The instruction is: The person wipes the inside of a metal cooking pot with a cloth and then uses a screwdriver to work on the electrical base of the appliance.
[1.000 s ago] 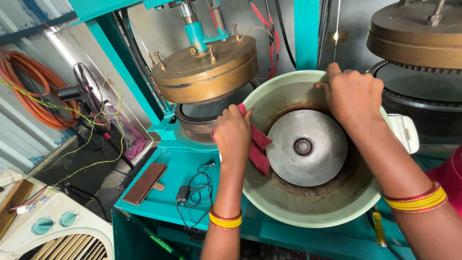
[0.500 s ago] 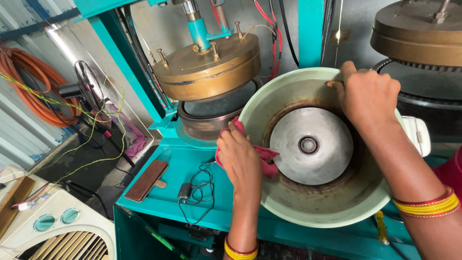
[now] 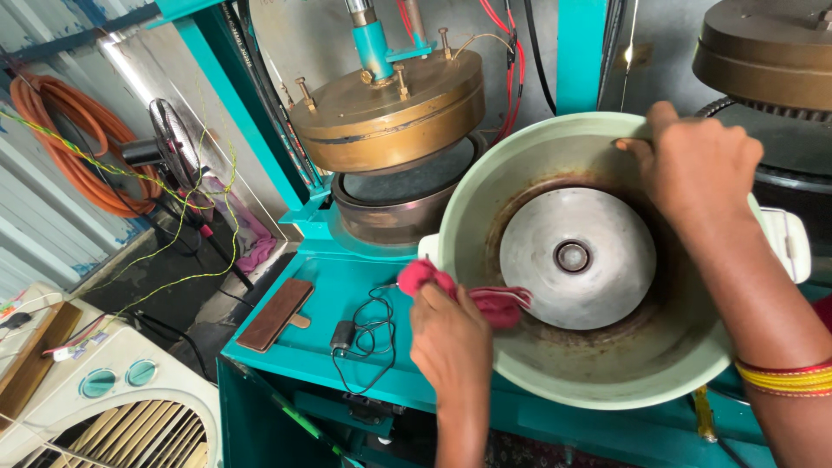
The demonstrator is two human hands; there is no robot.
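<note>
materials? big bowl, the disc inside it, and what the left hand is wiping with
Bowl: pale green, smooth, dull sheen, looks like plastic or painted metal; brown stains inside. Disc: bare grey metal, brushed sheen. Left hand holds a red rag: soft, crumpled, likely woven cloth.

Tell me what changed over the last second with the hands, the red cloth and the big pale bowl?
The left hand dragged the red cloth from the inner wall beside the metal disc out and down to the pale green bowl's near left rim. It kept hold of the cloth throughout. The right hand stayed gripping the far rim, and the bowl stayed tilted on the teal machine table.
</note>
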